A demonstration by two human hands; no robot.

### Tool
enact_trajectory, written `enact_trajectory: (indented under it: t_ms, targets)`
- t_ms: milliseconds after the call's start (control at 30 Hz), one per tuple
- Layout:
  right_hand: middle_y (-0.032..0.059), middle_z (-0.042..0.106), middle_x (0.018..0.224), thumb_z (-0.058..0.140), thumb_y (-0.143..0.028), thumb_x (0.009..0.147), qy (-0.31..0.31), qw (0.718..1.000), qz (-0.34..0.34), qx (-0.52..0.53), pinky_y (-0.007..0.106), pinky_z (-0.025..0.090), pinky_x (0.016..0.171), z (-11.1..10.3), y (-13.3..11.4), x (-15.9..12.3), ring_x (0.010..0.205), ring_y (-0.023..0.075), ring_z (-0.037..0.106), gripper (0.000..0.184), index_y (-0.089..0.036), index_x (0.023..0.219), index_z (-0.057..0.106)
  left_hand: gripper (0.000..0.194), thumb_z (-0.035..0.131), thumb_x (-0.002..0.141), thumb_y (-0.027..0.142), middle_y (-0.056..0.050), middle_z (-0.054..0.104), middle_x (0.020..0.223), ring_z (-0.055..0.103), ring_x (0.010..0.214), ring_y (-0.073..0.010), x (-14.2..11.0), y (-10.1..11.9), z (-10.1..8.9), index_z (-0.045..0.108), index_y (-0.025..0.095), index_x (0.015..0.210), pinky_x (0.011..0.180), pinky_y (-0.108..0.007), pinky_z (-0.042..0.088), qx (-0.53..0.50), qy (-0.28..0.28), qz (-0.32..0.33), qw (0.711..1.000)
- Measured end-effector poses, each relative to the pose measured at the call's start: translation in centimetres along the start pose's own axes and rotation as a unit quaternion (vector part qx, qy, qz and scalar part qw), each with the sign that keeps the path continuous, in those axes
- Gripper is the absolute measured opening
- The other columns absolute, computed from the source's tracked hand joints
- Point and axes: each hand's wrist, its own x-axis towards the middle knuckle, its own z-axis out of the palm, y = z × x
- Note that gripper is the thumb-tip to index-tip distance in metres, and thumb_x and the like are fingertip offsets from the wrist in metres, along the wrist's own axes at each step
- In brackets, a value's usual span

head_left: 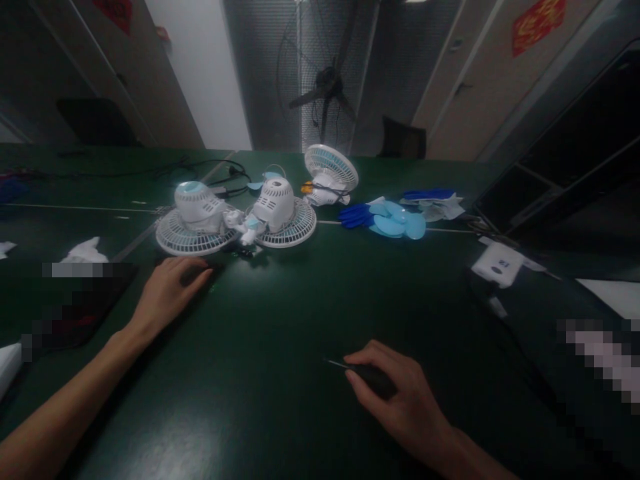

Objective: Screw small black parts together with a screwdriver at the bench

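Note:
My right hand (413, 400) is closed around the dark handle of a screwdriver (374, 380), its thin metal shaft pointing left above the green table (270, 320). Farther left, my left hand (167, 287) rests with curled fingers on a small dark object (194, 273), whose kind I cannot make out. Just beyond that hand lies a small white fan (197, 210), grille down on the table. Touching it or very close is a second white fan (277, 203), also grille down.
A third small fan (330, 173) stands farther back. Light blue fan blades (397, 220) lie beside blue gloves (356, 215). To the right sits a white box-like item (497, 263); at left are a dark flat item (100, 300) and crumpled tissue (86, 251). Black cables (150, 170) cross the back.

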Motion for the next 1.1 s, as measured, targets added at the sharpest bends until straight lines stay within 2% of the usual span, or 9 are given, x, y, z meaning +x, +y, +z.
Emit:
enact_trajectory:
  t_ms: [67,167,233,367,533,667,867,967,1100]
  targets:
    - [0.0023,0.071,0.087,0.062,-0.020,0.096,0.006,1.000,0.002,-0.005,0.033,0.051,0.068,0.1,0.0,0.0,0.075,0.0188,0.070,0.011,-0.022,0.103,0.070,0.050,0.051,0.098,0.059,-0.010,0.070,0.122,0.062,0.114,-0.0318,-0.3,-0.8,-0.5,0.069,0.016,0.117,0.097,-0.042,0.049,0.002,0.002,-0.030,1.000]
    - [0.0025,0.071,0.087,0.061,-0.021,0.097,0.013,1.000,0.001,-0.004,0.032,0.051,0.067,0.1,0.0,0.1,0.075,0.0189,0.070,0.011,-0.022,0.102,0.070,0.052,0.053,0.096,0.061,-0.010,0.070,0.121,0.066,0.107,-0.0285,-1.0,-0.5,-1.3,0.068,0.016,0.118,0.090,-0.037,0.052,-0.001,0.007,-0.084,0.996]
    - [0.0022,0.071,0.087,0.062,-0.021,0.096,0.013,1.000,0.000,-0.002,0.032,0.051,0.066,0.1,0.1,0.1,0.075,0.0187,0.070,0.011,-0.022,0.103,0.070,0.054,0.056,0.093,0.065,-0.009,0.070,0.118,0.068,0.100,-0.0276,-1.5,0.2,-1.4,0.069,0.017,0.116,0.083,-0.035,0.053,-0.009,-0.026,-0.105,0.994]
    - [0.0018,0.070,0.087,0.063,-0.020,0.096,0.006,1.000,-0.001,0.003,0.031,0.051,0.067,0.0,0.2,0.1,0.075,0.0180,0.069,0.012,-0.023,0.105,0.070,0.053,0.059,0.089,0.066,-0.010,0.072,0.114,0.070,0.096,-0.0284,-1.4,1.2,-0.8,0.073,0.019,0.109,0.081,-0.036,0.055,-0.048,-0.114,-0.106,0.987]
    - [0.0026,0.070,0.086,0.062,-0.020,0.096,0.005,1.000,0.001,0.011,0.032,0.050,0.067,-0.1,-0.2,0.2,0.075,0.0187,0.069,0.011,-0.022,0.103,0.070,0.052,0.059,0.086,0.066,-0.012,0.074,0.109,0.070,0.094,-0.0299,-1.0,-0.2,0.2,0.073,0.019,0.102,0.079,-0.036,0.055,-0.082,-0.131,-0.112,0.982]
    - [0.0019,0.069,0.086,0.061,-0.020,0.096,0.003,1.000,0.004,0.013,0.031,0.050,0.066,-0.1,-0.3,0.2,0.074,0.0182,0.068,0.011,-0.022,0.103,0.070,0.057,0.057,0.088,0.070,-0.012,0.074,0.109,0.070,0.092,-0.0284,-1.1,-0.6,0.0,0.070,0.017,0.106,0.079,-0.034,0.054,-0.109,-0.087,-0.103,0.985]
    - [0.0017,0.070,0.088,0.061,-0.021,0.097,-0.002,1.000,0.009,0.013,0.032,0.050,0.068,-0.1,-0.2,0.2,0.076,0.0180,0.069,0.011,-0.023,0.104,0.070,0.060,0.069,0.082,0.068,-0.008,0.077,0.114,0.072,0.102,-0.0265,-0.7,-0.7,-0.1,0.071,0.015,0.110,0.094,-0.035,0.055,-0.206,0.049,-0.166,0.963]
    - [0.0020,0.071,0.088,0.061,-0.021,0.097,0.000,1.000,0.011,0.005,0.032,0.050,0.069,-0.1,-0.2,0.1,0.076,0.0183,0.069,0.011,-0.023,0.104,0.070,0.062,0.070,0.082,0.066,-0.010,0.076,0.119,0.072,0.107,-0.0274,-0.2,-1.1,0.3,0.071,0.013,0.115,0.099,-0.037,0.054,-0.214,0.068,-0.177,0.958]
    - [0.0017,0.070,0.087,0.061,-0.021,0.096,0.003,1.000,0.011,-0.005,0.032,0.050,0.068,0.1,0.0,0.1,0.075,0.0185,0.069,0.011,-0.022,0.103,0.070,0.066,0.070,0.083,0.065,-0.008,0.074,0.126,0.069,0.114,-0.0283,0.2,-1.2,0.7,0.070,0.016,0.125,0.104,-0.038,0.051,-0.210,0.054,-0.164,0.962]
